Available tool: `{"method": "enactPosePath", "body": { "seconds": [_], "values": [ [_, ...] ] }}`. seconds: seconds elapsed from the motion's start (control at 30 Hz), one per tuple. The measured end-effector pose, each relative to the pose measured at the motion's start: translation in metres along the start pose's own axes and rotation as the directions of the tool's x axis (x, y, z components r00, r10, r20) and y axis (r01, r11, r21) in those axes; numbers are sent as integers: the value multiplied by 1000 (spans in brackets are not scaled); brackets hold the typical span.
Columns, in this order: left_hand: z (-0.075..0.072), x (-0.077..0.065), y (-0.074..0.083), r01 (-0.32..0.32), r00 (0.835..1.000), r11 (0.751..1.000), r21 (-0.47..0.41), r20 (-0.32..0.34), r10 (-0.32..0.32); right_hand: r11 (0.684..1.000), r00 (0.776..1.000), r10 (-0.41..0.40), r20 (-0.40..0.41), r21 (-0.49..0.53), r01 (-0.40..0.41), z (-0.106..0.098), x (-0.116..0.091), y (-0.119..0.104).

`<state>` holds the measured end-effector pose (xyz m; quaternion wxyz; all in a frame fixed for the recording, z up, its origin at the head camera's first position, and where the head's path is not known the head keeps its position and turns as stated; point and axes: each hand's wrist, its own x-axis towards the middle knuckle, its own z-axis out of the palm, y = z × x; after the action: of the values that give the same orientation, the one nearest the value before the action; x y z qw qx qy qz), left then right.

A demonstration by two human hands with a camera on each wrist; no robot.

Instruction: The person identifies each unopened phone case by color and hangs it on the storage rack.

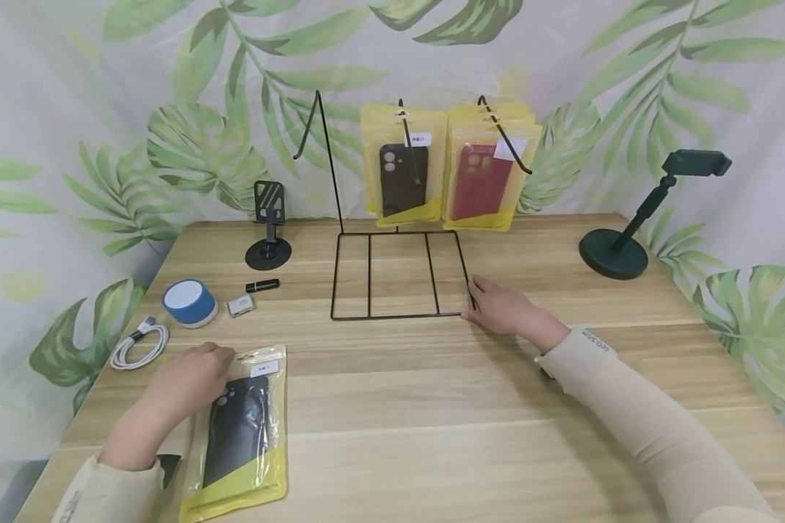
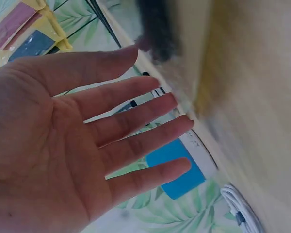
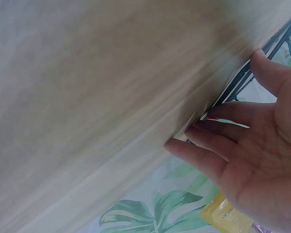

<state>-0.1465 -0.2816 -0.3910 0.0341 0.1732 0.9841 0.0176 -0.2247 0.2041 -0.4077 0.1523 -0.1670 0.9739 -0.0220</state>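
Observation:
A clear-and-yellow packet point(image 1: 271, 436) with a dark phone case point(image 1: 238, 421) inside lies flat at front left. My left hand point(image 1: 192, 378) is over its upper left edge; in the left wrist view its fingers point(image 2: 136, 141) are straight and spread, with the thumb tip close to the blurred dark case. My right hand point(image 1: 504, 305) is at the front right corner of a black wire display rack point(image 1: 399, 316). The thumb and index fingertips point(image 3: 258, 56) touch the base wire, the other fingers reaching down to the tabletop.
Packets with a black case point(image 1: 403, 181) and a red case point(image 1: 479, 181) hang on the rack's hooks; its left hook point(image 1: 307, 123) is bare. On the left stand a phone stand point(image 1: 268, 250), blue speaker point(image 1: 190, 303) and white cable point(image 1: 140, 347). A dark green stand point(image 1: 615, 254) is back right.

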Motion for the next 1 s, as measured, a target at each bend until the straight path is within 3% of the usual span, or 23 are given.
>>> {"method": "enactPosePath", "body": {
  "seconds": [0.2,0.5,0.73,0.87,1.0],
  "values": [
    [5,-1,-9,25,999,999,-33,-32,-26,1000,1000,7,-3,11,-7,-1,-2,-1],
    [5,-4,-15,46,999,997,-54,-9,-47,1000,1000,11,0,15,-11,-1,-2,-2],
    [-10,-4,-10,30,994,993,-114,-102,-42,1000,1000,11,-1,20,-11,0,-2,-1],
    [-24,-4,2,-7,974,990,-142,-227,-26,1000,1000,12,-4,13,-12,1,-2,-1],
    [-39,-4,20,-77,924,981,-178,-382,3,1000,1000,12,-6,9,-12,2,-1,0]
  ]
}}
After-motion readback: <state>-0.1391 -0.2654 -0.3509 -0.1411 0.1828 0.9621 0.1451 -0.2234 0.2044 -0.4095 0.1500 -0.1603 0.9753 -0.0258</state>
